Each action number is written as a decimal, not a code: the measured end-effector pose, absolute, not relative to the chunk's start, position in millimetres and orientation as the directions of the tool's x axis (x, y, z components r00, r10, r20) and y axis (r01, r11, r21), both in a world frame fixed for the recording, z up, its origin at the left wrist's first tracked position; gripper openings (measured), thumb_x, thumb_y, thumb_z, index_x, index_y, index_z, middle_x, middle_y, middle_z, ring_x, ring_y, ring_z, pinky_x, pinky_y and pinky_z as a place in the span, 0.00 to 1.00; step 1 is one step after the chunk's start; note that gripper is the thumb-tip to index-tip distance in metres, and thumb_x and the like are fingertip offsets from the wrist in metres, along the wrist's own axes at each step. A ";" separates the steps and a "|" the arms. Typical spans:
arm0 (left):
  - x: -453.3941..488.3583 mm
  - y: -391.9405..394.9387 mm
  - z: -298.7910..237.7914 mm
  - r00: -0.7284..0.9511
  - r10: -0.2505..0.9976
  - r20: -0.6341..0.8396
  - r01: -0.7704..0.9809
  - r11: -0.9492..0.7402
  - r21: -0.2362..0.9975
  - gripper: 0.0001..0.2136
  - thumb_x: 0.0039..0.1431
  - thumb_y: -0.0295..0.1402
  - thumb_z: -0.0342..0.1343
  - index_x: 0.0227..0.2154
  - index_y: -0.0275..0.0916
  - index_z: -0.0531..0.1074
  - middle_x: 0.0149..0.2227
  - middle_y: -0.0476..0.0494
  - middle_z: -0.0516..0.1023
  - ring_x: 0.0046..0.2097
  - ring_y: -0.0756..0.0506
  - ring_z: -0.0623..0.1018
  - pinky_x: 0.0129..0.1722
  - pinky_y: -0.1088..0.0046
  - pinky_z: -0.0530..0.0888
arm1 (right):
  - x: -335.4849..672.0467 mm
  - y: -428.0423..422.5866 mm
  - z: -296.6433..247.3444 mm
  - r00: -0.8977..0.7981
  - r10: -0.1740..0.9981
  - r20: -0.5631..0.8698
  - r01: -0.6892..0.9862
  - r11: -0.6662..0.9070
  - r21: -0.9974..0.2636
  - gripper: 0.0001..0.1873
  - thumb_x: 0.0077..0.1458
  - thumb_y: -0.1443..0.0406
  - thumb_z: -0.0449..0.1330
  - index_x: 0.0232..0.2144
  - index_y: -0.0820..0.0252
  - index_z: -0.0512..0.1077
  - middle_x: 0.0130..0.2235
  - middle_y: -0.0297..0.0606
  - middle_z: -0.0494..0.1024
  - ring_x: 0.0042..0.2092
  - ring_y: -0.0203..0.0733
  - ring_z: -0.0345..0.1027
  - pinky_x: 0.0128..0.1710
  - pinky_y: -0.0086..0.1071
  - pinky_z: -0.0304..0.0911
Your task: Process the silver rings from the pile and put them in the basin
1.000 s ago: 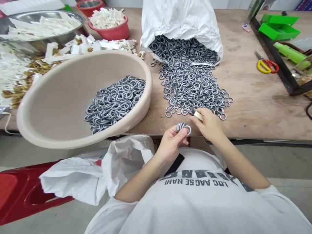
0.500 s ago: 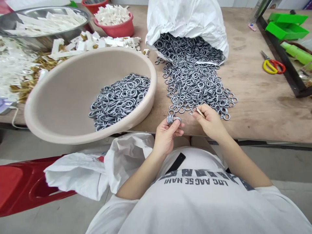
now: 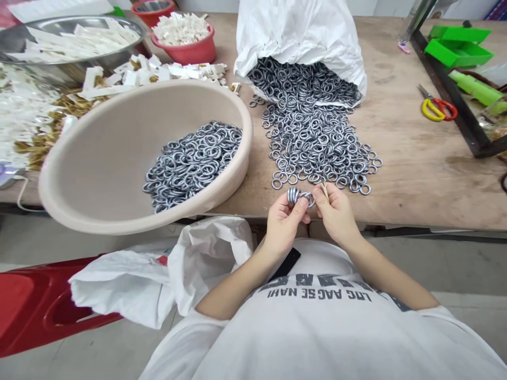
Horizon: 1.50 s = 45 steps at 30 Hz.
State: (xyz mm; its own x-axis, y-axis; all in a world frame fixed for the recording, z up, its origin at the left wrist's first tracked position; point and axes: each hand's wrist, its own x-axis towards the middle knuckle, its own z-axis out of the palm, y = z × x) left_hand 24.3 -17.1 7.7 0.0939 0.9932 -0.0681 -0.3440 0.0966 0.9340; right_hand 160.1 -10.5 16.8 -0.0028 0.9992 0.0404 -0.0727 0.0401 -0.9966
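Plywood bench (image 3: 412,174) fills the view, with a white woven sack (image 3: 301,31) lying open at its far side and a spill of loose grey metal rings (image 3: 312,137) fanning from its mouth toward the front edge. Left of the spill, a beige plastic basin (image 3: 245,124) sits tilted, its near rim jutting past the bench edge, with a heap of similar rings (image 3: 192,166) in its bottom. Knocking that rim could tip the basin and scatter its load. At the front of the bench, the left hand (image 3: 285,224) closes narrowly on a small bunch of rings (image 3: 295,196), and the right hand (image 3: 336,216) pinches a thin pale strip (image 3: 325,190) just beside them. A slack grip could drop the bunch, and the strip looks slim enough to slip. The nearest spilled rings lie close to the edge, so a brushing wrist could send them rolling off.
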 end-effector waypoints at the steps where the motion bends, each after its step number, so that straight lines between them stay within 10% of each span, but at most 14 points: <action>1: 24.4 -16.2 8.8 0.106 0.991 -0.082 -0.359 0.115 0.926 0.14 0.58 0.42 0.65 0.35 0.36 0.73 0.26 0.51 0.75 0.23 0.54 0.74 0.25 0.80 0.72 | 160.5 -12.2 17.0 -0.010 0.998 0.059 -0.068 0.058 -0.996 0.14 0.65 0.52 0.58 0.36 0.56 0.68 0.31 0.30 0.70 0.30 0.33 0.62 0.31 0.29 0.61; 8: 28.0 -14.8 11.2 0.174 0.966 -0.189 -0.409 0.246 0.879 0.14 0.59 0.44 0.63 0.33 0.37 0.72 0.21 0.55 0.70 0.18 0.56 0.68 0.18 0.81 0.68 | 171.3 -19.5 20.5 -0.097 0.936 0.338 0.202 0.351 -0.915 0.11 0.61 0.58 0.65 0.45 0.53 0.75 0.40 0.35 0.76 0.42 0.41 0.71 0.45 0.37 0.65; 18: 31.0 -17.9 11.2 0.198 0.957 -0.213 -0.405 0.278 0.871 0.17 0.59 0.48 0.61 0.30 0.37 0.69 0.19 0.57 0.66 0.16 0.56 0.65 0.16 0.80 0.65 | 172.2 -18.8 22.8 -0.134 0.914 0.383 0.269 0.406 -0.873 0.12 0.61 0.60 0.65 0.46 0.53 0.76 0.39 0.35 0.77 0.42 0.41 0.71 0.44 0.36 0.65; 29: 26.2 -21.0 11.5 0.411 0.883 -0.227 -0.381 0.392 0.837 0.18 0.56 0.47 0.64 0.30 0.37 0.68 0.20 0.56 0.66 0.18 0.56 0.66 0.18 0.80 0.65 | 172.3 -12.9 19.8 -0.174 0.985 0.003 -0.213 -0.035 -0.976 0.19 0.56 0.48 0.66 0.29 0.57 0.70 0.25 0.30 0.72 0.25 0.33 0.64 0.27 0.30 0.63; 37: 22.2 -18.4 17.6 0.352 0.907 -0.232 -0.451 0.382 0.807 0.19 0.57 0.47 0.63 0.27 0.38 0.65 0.20 0.57 0.64 0.17 0.56 0.64 0.17 0.80 0.65 | 184.7 -29.3 31.1 -0.151 0.905 0.399 0.416 0.424 -0.804 0.17 0.65 0.51 0.57 0.31 0.57 0.69 0.29 0.33 0.68 0.31 0.38 0.61 0.33 0.34 0.55; 45: 22.2 -18.5 17.3 0.358 0.910 -0.211 -0.480 0.373 0.794 0.17 0.59 0.45 0.62 0.28 0.38 0.64 0.19 0.57 0.65 0.17 0.56 0.64 0.17 0.80 0.66 | 182.5 -34.8 34.7 -0.277 0.879 0.388 0.537 0.476 -0.696 0.19 0.66 0.54 0.56 0.26 0.57 0.66 0.26 0.32 0.65 0.30 0.36 0.60 0.31 0.33 0.52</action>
State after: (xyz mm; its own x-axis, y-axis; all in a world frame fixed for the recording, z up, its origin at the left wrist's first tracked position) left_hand 22.2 -18.5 17.3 0.3576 0.9096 -0.2115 -0.4797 0.3732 0.7941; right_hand 182.5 -34.8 34.7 -0.2771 0.8791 0.3879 0.5367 0.4765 -0.6964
